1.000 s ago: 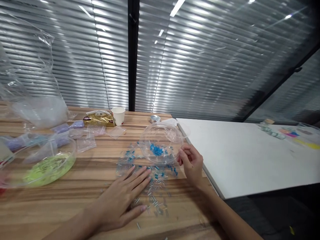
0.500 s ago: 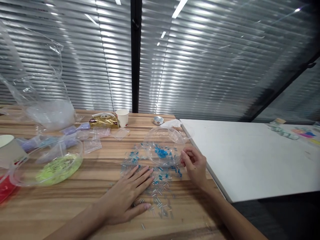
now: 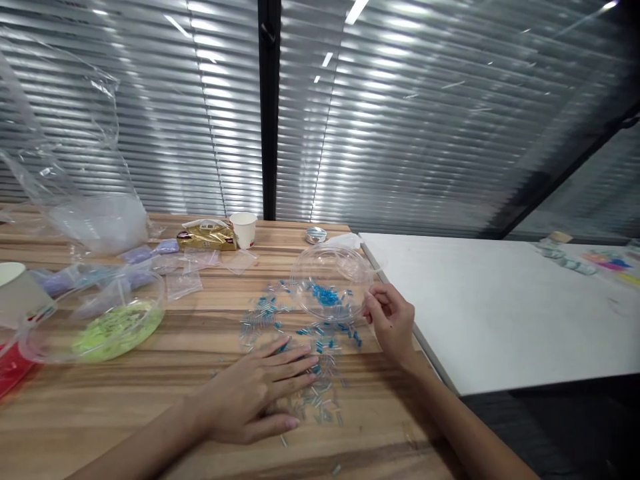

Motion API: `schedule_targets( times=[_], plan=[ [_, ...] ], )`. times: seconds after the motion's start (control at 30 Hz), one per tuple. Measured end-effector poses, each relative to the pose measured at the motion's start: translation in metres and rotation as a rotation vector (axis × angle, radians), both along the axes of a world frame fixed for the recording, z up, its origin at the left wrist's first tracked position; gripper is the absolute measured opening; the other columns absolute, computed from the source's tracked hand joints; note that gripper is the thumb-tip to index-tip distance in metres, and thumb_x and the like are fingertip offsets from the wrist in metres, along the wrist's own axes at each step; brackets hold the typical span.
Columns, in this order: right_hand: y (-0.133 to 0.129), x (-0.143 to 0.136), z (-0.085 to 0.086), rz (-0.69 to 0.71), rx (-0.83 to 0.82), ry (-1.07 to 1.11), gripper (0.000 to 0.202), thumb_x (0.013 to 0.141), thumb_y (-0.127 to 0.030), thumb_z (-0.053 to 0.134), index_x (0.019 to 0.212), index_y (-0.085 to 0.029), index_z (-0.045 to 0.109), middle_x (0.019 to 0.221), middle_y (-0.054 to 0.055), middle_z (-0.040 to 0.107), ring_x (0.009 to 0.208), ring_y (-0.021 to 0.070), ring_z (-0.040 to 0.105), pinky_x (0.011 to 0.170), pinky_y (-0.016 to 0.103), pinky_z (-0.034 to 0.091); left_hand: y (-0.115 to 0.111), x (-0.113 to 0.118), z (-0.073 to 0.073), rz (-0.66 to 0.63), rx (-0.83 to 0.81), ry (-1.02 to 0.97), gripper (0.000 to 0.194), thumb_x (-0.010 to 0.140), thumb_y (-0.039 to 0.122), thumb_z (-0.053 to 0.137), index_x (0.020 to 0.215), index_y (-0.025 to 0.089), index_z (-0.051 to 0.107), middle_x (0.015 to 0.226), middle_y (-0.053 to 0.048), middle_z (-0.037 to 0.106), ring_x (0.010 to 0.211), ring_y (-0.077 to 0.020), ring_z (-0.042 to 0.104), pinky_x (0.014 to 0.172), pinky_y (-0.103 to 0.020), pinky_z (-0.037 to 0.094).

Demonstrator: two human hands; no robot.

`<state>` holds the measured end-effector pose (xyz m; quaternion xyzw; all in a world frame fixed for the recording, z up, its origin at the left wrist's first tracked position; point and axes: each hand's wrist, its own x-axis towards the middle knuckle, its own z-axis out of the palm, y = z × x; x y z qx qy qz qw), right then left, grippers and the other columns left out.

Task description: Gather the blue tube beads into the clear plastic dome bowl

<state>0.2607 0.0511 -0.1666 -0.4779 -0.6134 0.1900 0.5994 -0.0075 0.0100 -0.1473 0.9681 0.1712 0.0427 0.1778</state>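
My left hand lies palm down with its fingers spread over small clear and blue tubes scattered on the wooden table. Beyond it, a round clear plastic dish holds a small heap of blue tubes. At the dish's right edge, the fingers of my right hand are pinched on the rim. More loose tubes lie around the dish's left and front sides.
On the left are a clear dish of yellow-green pieces, a paper cup and a red item. Farther back stand a gold packet, a white cup and a round tin. A white table adjoins on the right.
My left hand has shifted slightly across the tubes, its fingertips now farther right and lower. My right hand stays at the dish's rim. The whole view has moved slightly.
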Motion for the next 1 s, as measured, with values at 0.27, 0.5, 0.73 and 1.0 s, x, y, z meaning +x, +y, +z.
schedule_targets(
  times=[0.27, 0.5, 0.73, 1.0],
  plan=[
    [0.002, 0.002, 0.001, -0.01, 0.022, 0.019, 0.015, 0.085, -0.029, 0.056, 0.075, -0.018, 0.053, 0.053, -0.004, 0.053, 0.045, 0.0104, 0.051, 0.044, 0.022, 0.04, -0.003, 0.0, 0.003, -0.044, 0.013, -0.065, 0.055, 0.096, 0.037, 0.045, 0.146, 0.024, 0.025, 0.147, -0.004, 0.029, 0.138, -0.0212, 0.022, 0.117, -0.04, 0.012],
    [0.003, 0.008, 0.01, -0.068, 0.09, 0.059, 0.013, 0.083, -0.027, 0.058, 0.075, -0.018, 0.053, 0.051, -0.004, 0.054, 0.044, 0.0101, 0.05, 0.042, 0.021, 0.039, -0.009, 0.003, 0.003, -0.102, 0.047, -0.069, 0.051, 0.095, 0.034, 0.046, 0.142, 0.019, 0.034, 0.146, -0.005, 0.034, 0.138, -0.0216, 0.025, 0.116, -0.039, 0.02],
    [-0.001, 0.01, 0.017, -0.084, 0.161, 0.038, 0.012, 0.085, -0.027, 0.057, 0.076, -0.018, 0.054, 0.054, -0.004, 0.053, 0.046, 0.0103, 0.052, 0.043, 0.021, 0.04, 0.003, -0.004, -0.013, 0.306, 0.143, -0.41, 0.027, 0.099, 0.023, 0.038, 0.119, 0.021, 0.056, 0.109, -0.004, 0.065, 0.102, -0.0164, 0.059, 0.093, -0.032, 0.045],
    [-0.005, 0.002, 0.015, -0.1, 0.198, -0.116, 0.013, 0.085, -0.028, 0.055, 0.077, -0.018, 0.055, 0.056, -0.002, 0.054, 0.046, 0.0103, 0.052, 0.044, 0.022, 0.042, 0.024, -0.02, -0.018, 0.534, 0.106, -0.384, 0.022, 0.095, 0.028, 0.043, 0.104, 0.019, 0.061, 0.096, -0.005, 0.061, 0.09, -0.0174, 0.057, 0.079, -0.028, 0.045]
  ],
)
